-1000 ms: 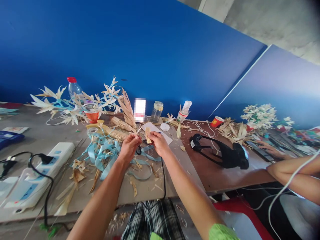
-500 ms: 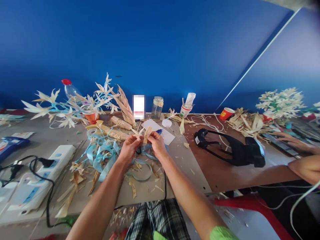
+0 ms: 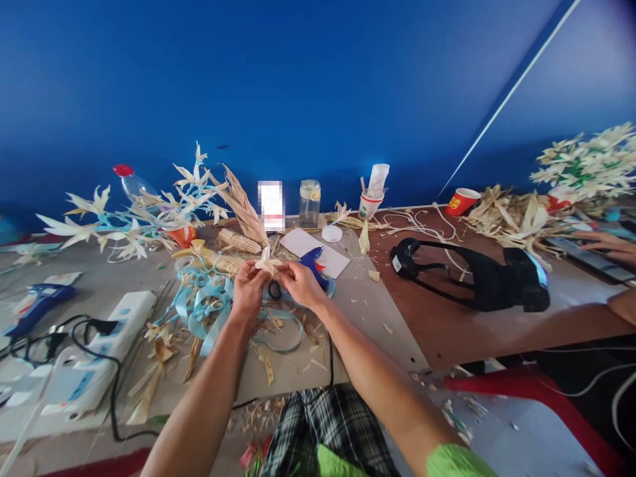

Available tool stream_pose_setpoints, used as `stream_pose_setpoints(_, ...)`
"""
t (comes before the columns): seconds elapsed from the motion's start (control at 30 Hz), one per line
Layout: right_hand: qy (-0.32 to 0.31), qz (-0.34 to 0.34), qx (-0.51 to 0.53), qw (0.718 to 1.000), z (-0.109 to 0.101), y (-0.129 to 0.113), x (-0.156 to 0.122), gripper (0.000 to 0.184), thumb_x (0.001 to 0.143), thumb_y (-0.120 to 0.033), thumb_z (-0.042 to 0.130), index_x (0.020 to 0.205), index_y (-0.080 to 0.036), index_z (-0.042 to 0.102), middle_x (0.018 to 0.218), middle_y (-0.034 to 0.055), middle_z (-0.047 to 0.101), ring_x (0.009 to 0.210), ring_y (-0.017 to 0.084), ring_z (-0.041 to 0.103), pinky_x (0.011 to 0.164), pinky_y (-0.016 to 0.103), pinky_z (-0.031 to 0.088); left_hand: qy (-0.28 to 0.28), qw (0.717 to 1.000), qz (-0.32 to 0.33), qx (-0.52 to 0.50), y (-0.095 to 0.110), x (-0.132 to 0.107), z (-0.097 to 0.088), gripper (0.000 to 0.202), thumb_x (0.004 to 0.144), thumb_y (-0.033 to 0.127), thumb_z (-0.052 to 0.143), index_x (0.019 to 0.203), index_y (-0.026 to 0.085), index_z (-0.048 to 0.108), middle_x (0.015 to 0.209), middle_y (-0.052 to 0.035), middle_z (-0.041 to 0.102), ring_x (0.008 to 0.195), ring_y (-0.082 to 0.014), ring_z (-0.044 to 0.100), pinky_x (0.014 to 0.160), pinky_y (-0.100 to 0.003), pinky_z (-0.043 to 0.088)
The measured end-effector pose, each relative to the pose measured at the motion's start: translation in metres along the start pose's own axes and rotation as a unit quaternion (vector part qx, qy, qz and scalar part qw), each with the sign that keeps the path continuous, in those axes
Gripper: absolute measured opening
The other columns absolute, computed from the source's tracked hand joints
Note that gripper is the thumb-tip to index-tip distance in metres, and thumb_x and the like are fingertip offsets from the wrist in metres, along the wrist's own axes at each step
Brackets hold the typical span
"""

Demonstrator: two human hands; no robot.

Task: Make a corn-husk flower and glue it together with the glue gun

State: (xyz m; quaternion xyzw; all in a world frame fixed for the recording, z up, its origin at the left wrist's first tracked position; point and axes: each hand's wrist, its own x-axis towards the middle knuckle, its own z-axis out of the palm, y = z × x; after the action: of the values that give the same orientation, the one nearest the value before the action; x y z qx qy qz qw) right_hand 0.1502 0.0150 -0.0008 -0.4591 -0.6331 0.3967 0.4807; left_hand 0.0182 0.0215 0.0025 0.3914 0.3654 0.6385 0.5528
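Left hand (image 3: 248, 286) and right hand (image 3: 298, 283) raised together just above the surface (image 3: 377, 318), fingertips meeting. Both pinched on a small pale star-shaped flower of dried corn husk (image 3: 268, 264): left at the near-left of its base, right at the right side, petals fanned upward between them. Remaining fingers curled in, neither palm spread.

Step in hand, by the look of it: steadying and shaping the flower at its base. Next move likely to call for a light, close pinch, the husk being thin and apt to tear or spring open.

Just beyond the right hand, partly hidden by it, a blue plastic glue gun (image 3: 314, 260) lying on a white sheet of paper (image 3: 338, 263). Below and left of the left hand, a loose tangle of light-blue ribbon (image 3: 203, 306) among scattered tan husk scraps (image 3: 268, 368).

Farther off, along the blue wall: a clear glass jar (image 3: 309, 202) and a white paper cup with a red rim (image 3: 368, 205). Far left, a spray of pale husk flowers on blue stems (image 3: 134, 225). Near left, a white power strip (image 3: 94, 358) with a black plug in it. Right of centre, a black strapped headset (image 3: 477, 281) on the brown part of the surface. At the far right edge, another person's hand (image 3: 611, 245), well apart.
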Motion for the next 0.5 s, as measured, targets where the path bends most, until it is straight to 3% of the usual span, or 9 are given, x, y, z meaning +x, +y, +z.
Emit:
stream_pose_setpoints(0.1, 0.014, -0.004, 0.007, 1.0, -0.001, 0.0, 0.001, 0.022, 0.078, -0.032, 0.057, 0.094, -0.018, 0.058, 0.063, -0.0026, 0.056, 0.058, 0.013, 0.052, 0.057, 0.024, 0.04, 0.037, 0.999, 0.017, 0.009, -0.001, 0.003, -0.002, 0.03, 0.056, 0.018, 0.076, 0.078, 0.018, 0.056, 0.064, 0.0047, 0.061, 0.053, -0.0052, 0.05, 0.053, -0.017, 0.038)
stream_pose_setpoints(0.27, 0.124, 0.003, 0.019, 0.992, -0.009, 0.0, 0.003, 0.029, 0.084, -0.04, 0.049, 0.101, -0.018, 0.056, 0.072, 0.0013, 0.06, 0.065, 0.015, 0.056, 0.063, 0.025, 0.044, 0.085, 0.996, 0.034, 0.002, 0.001, 0.008, -0.009, 0.027, 0.057, 0.02, 0.075, 0.076, 0.018, 0.055, 0.066, 0.0052, 0.058, 0.053, -0.0048, 0.05, 0.054, -0.017, 0.04)
stream_pose_setpoints(0.37, 0.148, -0.009, -0.094, 0.984, -0.012, 0.001, 0.002, 0.024, 0.088, -0.031, 0.044, 0.099, -0.017, 0.06, 0.087, 0.007, 0.065, 0.079, 0.017, 0.058, 0.076, 0.028, 0.045, 0.129, 0.99, 0.049, -0.028, 0.004, 0.01, -0.012, 0.03, 0.057, 0.021, 0.076, 0.076, 0.019, 0.054, 0.065, 0.0068, 0.055, 0.054, -0.0044, 0.051, 0.056, -0.017, 0.042)
stream_pose_setpoints(0.5, 0.085, -0.018, -0.32, 0.943, -0.009, 0.001, -0.002, 0.024, 0.084, -0.021, 0.049, 0.103, -0.017, 0.065, 0.104, 0.0098, 0.065, 0.098, 0.021, 0.053, 0.09, 0.033, 0.037, 0.166, 0.983, 0.055, -0.053, 0.007, 0.011, -0.012, 0.036, 0.053, 0.022, 0.079, 0.079, 0.019, 0.054, 0.068, 0.0073, 0.055, 0.055, -0.0045, 0.052, 0.057, -0.018, 0.044)
